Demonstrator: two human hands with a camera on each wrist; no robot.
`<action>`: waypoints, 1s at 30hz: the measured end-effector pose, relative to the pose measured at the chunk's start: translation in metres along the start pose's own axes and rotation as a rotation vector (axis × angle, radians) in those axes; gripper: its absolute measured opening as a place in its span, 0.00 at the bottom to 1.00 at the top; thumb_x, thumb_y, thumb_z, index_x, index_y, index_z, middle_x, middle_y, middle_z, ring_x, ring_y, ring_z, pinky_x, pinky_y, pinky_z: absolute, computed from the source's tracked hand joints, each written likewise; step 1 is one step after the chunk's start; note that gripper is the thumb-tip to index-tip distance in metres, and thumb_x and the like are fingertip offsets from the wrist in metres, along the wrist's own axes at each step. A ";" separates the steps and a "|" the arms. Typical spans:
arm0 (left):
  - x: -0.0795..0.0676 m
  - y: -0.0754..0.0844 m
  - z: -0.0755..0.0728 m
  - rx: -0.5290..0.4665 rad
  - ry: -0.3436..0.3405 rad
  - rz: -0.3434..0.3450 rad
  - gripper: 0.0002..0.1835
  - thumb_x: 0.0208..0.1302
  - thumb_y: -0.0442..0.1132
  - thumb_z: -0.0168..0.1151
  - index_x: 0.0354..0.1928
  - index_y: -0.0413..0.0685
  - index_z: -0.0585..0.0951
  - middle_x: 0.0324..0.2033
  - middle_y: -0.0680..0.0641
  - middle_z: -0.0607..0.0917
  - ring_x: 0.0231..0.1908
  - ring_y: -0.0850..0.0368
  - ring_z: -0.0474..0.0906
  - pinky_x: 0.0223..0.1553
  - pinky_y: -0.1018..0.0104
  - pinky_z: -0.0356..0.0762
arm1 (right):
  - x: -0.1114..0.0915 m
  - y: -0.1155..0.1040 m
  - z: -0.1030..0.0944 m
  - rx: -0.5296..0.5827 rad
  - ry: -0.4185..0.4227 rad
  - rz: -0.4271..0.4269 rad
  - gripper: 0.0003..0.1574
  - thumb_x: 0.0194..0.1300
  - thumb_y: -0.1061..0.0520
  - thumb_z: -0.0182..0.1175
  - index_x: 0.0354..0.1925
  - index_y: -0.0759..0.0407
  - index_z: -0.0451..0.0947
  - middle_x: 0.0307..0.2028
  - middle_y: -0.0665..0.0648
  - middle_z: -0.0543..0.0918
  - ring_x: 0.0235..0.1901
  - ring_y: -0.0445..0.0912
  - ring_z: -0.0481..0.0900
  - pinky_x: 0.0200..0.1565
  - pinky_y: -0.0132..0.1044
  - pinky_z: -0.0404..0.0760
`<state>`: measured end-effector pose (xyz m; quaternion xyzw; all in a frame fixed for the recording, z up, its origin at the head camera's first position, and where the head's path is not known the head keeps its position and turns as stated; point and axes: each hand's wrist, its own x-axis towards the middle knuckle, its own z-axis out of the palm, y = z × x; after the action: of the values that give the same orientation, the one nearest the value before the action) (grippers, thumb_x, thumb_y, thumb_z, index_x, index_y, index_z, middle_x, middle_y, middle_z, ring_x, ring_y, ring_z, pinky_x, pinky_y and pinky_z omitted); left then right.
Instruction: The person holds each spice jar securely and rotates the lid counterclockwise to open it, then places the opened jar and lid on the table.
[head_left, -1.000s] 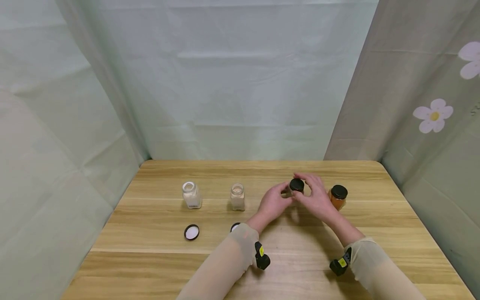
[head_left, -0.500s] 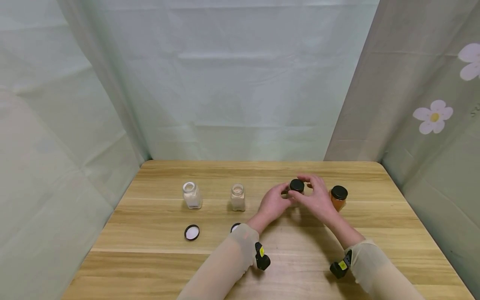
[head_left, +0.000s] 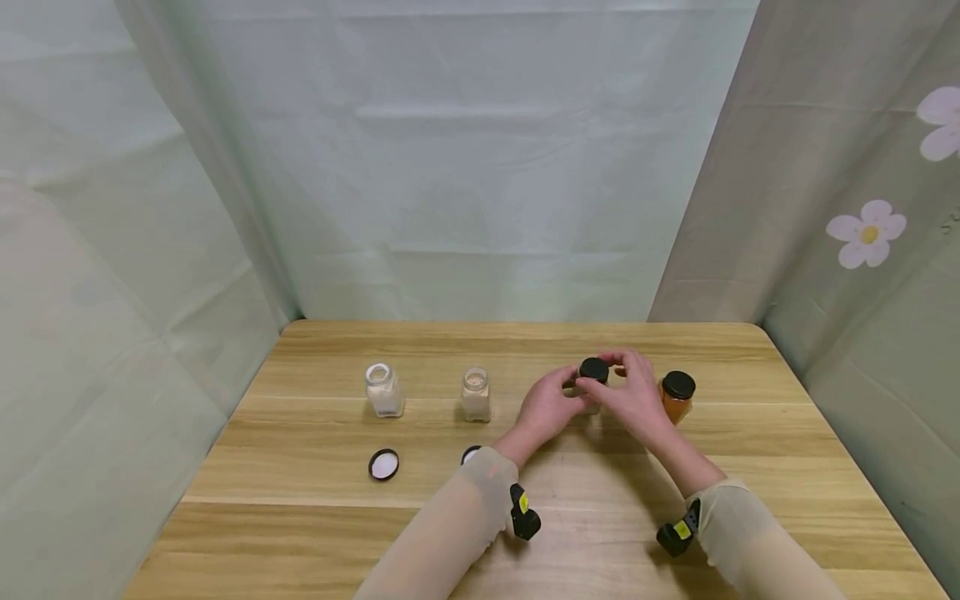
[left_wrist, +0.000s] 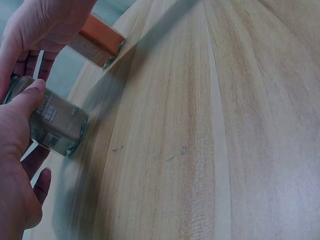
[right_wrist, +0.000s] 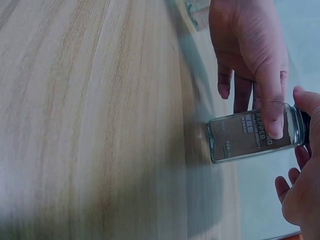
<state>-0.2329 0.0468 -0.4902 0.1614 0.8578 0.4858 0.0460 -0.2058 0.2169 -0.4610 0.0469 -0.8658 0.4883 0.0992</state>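
A square glass pepper jar (right_wrist: 235,137) with brown powder and a printed label stands on the table, right of the middle. My left hand (head_left: 551,408) holds its body, the thumb lying across the label in the right wrist view. Around the black lid (head_left: 593,369) curl the fingers and thumb of my right hand (head_left: 633,404). The lid sits on the jar's neck. Just right of that hand is a capped jar (head_left: 677,404) of orange powder. To the left stands a lidless jar (head_left: 476,400) of pale beige powder.
Farther left is another lidless jar (head_left: 386,396) with white contents. In front of it lies a black lid (head_left: 384,465), white inside facing up. A second loose lid (head_left: 470,453) is partly hidden by my left sleeve. Cloth hangs behind the wooden table (head_left: 300,533).
My right fingers have shifted slightly around the black lid, and the right wrist has turned a little. My left hand stays on the pepper jar in the same place.
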 end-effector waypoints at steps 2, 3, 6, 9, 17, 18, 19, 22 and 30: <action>0.000 0.000 0.000 0.002 -0.002 0.001 0.27 0.65 0.55 0.71 0.65 0.64 0.81 0.57 0.57 0.84 0.61 0.58 0.77 0.62 0.55 0.73 | 0.000 0.000 0.000 0.004 0.004 -0.002 0.40 0.58 0.39 0.76 0.58 0.60 0.73 0.59 0.61 0.72 0.60 0.58 0.68 0.61 0.57 0.69; 0.000 0.000 0.000 0.003 -0.003 0.000 0.27 0.65 0.55 0.70 0.65 0.63 0.81 0.57 0.57 0.84 0.61 0.58 0.76 0.62 0.55 0.73 | 0.000 0.000 0.000 0.006 0.005 -0.005 0.39 0.58 0.40 0.76 0.58 0.60 0.74 0.59 0.61 0.72 0.60 0.58 0.68 0.61 0.57 0.69; 0.000 0.000 0.000 0.008 -0.001 -0.004 0.27 0.65 0.55 0.71 0.65 0.63 0.81 0.56 0.57 0.84 0.61 0.59 0.76 0.62 0.56 0.72 | 0.000 0.001 0.000 0.007 0.004 -0.012 0.37 0.59 0.42 0.76 0.58 0.59 0.75 0.59 0.59 0.73 0.60 0.57 0.67 0.62 0.57 0.69; 0.000 0.001 0.000 0.005 0.004 -0.007 0.27 0.64 0.56 0.71 0.65 0.64 0.81 0.56 0.57 0.84 0.60 0.59 0.76 0.62 0.56 0.72 | 0.000 0.001 0.000 0.008 0.000 -0.028 0.35 0.61 0.44 0.76 0.59 0.58 0.77 0.59 0.58 0.75 0.61 0.55 0.66 0.62 0.57 0.69; -0.001 0.002 -0.001 -0.012 0.003 -0.010 0.28 0.63 0.58 0.71 0.65 0.66 0.81 0.55 0.59 0.84 0.60 0.59 0.77 0.62 0.54 0.73 | 0.000 0.001 -0.001 -0.005 -0.025 -0.094 0.31 0.64 0.49 0.73 0.62 0.57 0.79 0.58 0.57 0.78 0.64 0.55 0.63 0.63 0.58 0.68; -0.001 0.002 -0.001 -0.012 0.003 -0.010 0.28 0.63 0.58 0.71 0.65 0.66 0.81 0.56 0.58 0.84 0.60 0.59 0.76 0.62 0.54 0.73 | 0.000 0.002 -0.002 -0.013 -0.030 -0.100 0.31 0.65 0.50 0.72 0.62 0.57 0.78 0.58 0.57 0.78 0.64 0.55 0.63 0.64 0.58 0.67; -0.001 0.002 -0.001 -0.012 0.003 -0.010 0.28 0.63 0.58 0.72 0.65 0.66 0.81 0.56 0.58 0.83 0.60 0.59 0.76 0.62 0.55 0.73 | 0.000 0.002 -0.002 -0.017 -0.032 -0.102 0.30 0.65 0.50 0.72 0.63 0.56 0.78 0.58 0.57 0.78 0.64 0.55 0.63 0.64 0.58 0.67; -0.001 0.001 -0.001 -0.019 0.002 -0.010 0.28 0.63 0.58 0.72 0.65 0.66 0.80 0.56 0.58 0.84 0.60 0.59 0.76 0.62 0.55 0.72 | 0.001 0.003 -0.002 -0.031 -0.045 -0.107 0.30 0.66 0.52 0.71 0.64 0.54 0.78 0.59 0.58 0.78 0.65 0.55 0.63 0.64 0.57 0.66; -0.001 0.001 -0.001 -0.009 0.003 -0.005 0.28 0.63 0.57 0.72 0.65 0.66 0.80 0.56 0.58 0.84 0.60 0.59 0.77 0.62 0.55 0.73 | 0.002 0.005 -0.003 -0.042 -0.080 -0.115 0.34 0.67 0.53 0.69 0.69 0.54 0.75 0.63 0.59 0.74 0.66 0.56 0.62 0.63 0.58 0.65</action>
<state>-0.2321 0.0462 -0.4894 0.1586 0.8560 0.4898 0.0467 -0.2080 0.2225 -0.4632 0.1141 -0.8749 0.4612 0.0936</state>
